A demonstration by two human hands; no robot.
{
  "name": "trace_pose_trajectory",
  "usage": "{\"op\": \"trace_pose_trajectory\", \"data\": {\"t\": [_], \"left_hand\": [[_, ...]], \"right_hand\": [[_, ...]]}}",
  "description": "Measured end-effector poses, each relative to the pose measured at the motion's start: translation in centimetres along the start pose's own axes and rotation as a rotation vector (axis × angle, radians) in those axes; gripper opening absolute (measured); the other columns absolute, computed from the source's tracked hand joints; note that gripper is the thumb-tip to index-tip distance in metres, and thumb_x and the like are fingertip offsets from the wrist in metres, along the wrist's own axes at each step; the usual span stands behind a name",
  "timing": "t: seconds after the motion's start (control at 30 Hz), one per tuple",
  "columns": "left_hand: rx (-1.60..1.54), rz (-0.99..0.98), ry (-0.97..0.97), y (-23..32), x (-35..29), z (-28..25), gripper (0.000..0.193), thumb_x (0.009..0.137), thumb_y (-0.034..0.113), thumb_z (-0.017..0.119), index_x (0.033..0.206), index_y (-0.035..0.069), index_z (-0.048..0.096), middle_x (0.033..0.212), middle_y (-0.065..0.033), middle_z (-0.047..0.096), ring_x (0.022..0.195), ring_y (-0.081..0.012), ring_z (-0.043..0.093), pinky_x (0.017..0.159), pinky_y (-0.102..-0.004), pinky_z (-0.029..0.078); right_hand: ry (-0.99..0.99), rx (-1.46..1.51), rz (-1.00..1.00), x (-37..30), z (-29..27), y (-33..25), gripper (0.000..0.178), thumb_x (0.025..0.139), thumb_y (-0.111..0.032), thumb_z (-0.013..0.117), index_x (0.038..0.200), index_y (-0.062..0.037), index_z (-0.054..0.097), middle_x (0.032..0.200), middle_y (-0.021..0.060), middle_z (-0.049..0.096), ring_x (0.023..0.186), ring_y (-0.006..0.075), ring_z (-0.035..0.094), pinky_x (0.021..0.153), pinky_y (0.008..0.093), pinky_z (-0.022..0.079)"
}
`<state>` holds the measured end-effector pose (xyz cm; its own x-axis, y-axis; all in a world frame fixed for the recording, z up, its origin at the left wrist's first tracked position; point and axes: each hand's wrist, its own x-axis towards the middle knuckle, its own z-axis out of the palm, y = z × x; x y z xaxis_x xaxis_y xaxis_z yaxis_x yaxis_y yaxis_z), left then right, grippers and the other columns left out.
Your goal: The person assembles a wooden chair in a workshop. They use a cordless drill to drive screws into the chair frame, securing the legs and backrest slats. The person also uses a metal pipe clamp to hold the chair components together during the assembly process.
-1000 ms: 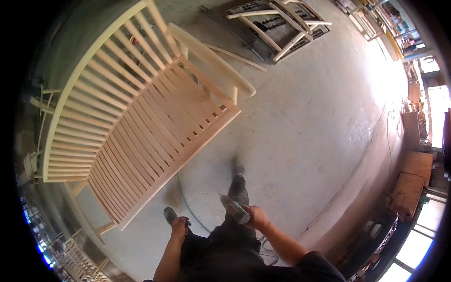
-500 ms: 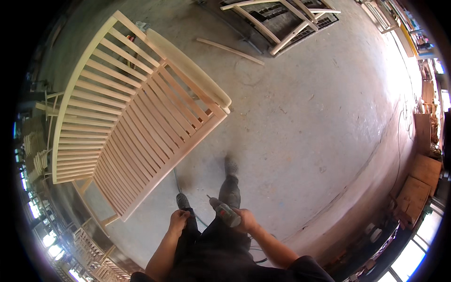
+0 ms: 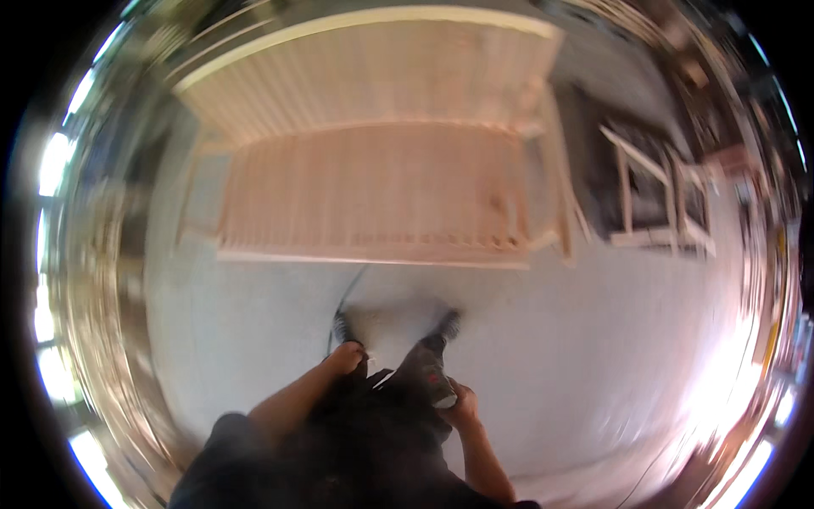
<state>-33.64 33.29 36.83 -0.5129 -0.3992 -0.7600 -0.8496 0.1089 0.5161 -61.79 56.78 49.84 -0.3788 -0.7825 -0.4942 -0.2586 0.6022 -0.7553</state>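
My right hand [image 3: 460, 403] is wrapped round a cordless drill [image 3: 437, 388], held low in front of my right leg; motion blur hides its bit. My left hand [image 3: 345, 358] hangs in front of my left leg with its fingers drawn together. Whatever it holds, if anything, is too small and smeared to name. Ahead of both hands, and apart from them, stands a pale wooden slatted bench [image 3: 373, 191]. Its seat's front edge faces me and its backrest is at the far side.
On the right, pale wooden frames [image 3: 627, 199] rest over a dark base. A thin dark hose [image 3: 346, 295] runs along the floor from the bench towards my left foot. Blurred stacks of wood [image 3: 110, 297] line the left side.
My view has swung left, so the bench now lies straight ahead instead of at the left. The wooden frames have shifted to the right side. Both hands stay low, the drill still in the right.
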Motion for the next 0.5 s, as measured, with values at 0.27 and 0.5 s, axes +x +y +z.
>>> {"op": "trace_pose_trajectory", "data": {"t": [0.27,0.5], "left_hand": [[-0.094,0.345,0.231,-15.3,-6.1,-3.7,0.027,0.079,0.020,0.063,0.100,0.006,0.074,0.109,-0.0138,0.072,0.105,-0.0323,0.065,0.093,-0.0424,0.051],[-1.649,-0.057,0.347,-21.7,-16.3,-12.8,0.030,0.090,0.010,0.052,0.113,0.001,0.068,0.078,-0.0058,0.059,0.071,-0.0198,0.056,0.062,-0.0345,0.046]], "right_hand": [[0.017,-0.441,-0.143,7.6,10.2,-13.1,0.040,0.075,-0.028,0.078,0.108,-0.0073,0.066,0.097,0.0173,0.071,0.095,0.0394,0.067,0.081,0.0479,0.053],[-0.099,-0.688,-0.340,20.3,22.5,-24.4,0.053,0.068,-0.017,0.082,0.113,-0.0036,0.058,0.097,0.0215,0.070,0.095,0.0448,0.065,0.083,0.0516,0.051]]}}
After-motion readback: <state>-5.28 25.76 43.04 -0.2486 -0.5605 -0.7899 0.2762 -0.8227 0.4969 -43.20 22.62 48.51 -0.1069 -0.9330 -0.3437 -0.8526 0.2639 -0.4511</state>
